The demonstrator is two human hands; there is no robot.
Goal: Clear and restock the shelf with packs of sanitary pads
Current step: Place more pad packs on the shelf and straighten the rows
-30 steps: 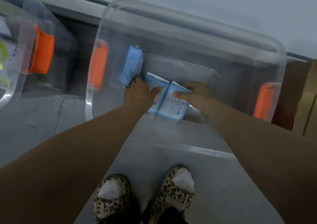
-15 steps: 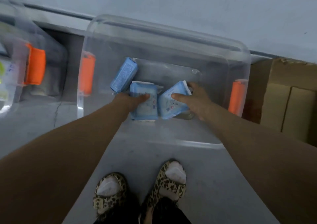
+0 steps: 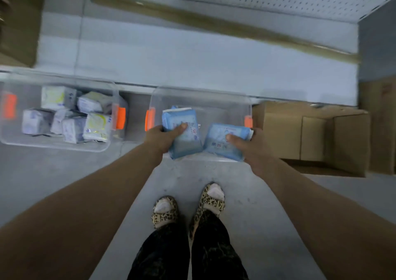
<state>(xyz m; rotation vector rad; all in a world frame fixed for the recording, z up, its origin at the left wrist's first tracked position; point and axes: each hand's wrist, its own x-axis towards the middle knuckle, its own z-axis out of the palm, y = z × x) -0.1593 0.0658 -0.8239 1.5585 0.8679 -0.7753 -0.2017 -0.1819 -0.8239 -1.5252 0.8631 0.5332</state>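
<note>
My left hand (image 3: 160, 138) grips blue packs of sanitary pads (image 3: 182, 129), thumb on top, with a second pack seemingly stacked beneath. My right hand (image 3: 250, 147) grips another blue pack (image 3: 220, 138). Both are held above the near rim of a clear plastic bin (image 3: 199, 97) with orange latches that stands on the floor. Beyond it runs the bare white bottom shelf (image 3: 192, 61) with a pegboard back. A second clear bin (image 3: 55, 147) at the left holds several white, purple and yellow-green pad packs (image 3: 75, 117).
An open cardboard box (image 3: 310, 134) stands on the floor right of the bin. A long brown cardboard strip (image 3: 214, 22) lies across the back of the shelf. More cardboard sits at the top left. My feet in leopard-print sandals (image 3: 188, 207) stand on the grey floor.
Both hands have lifted the blue packs up out of the clear bin and toward me. The view has risen, bringing the shelf and the left bin into sight.
</note>
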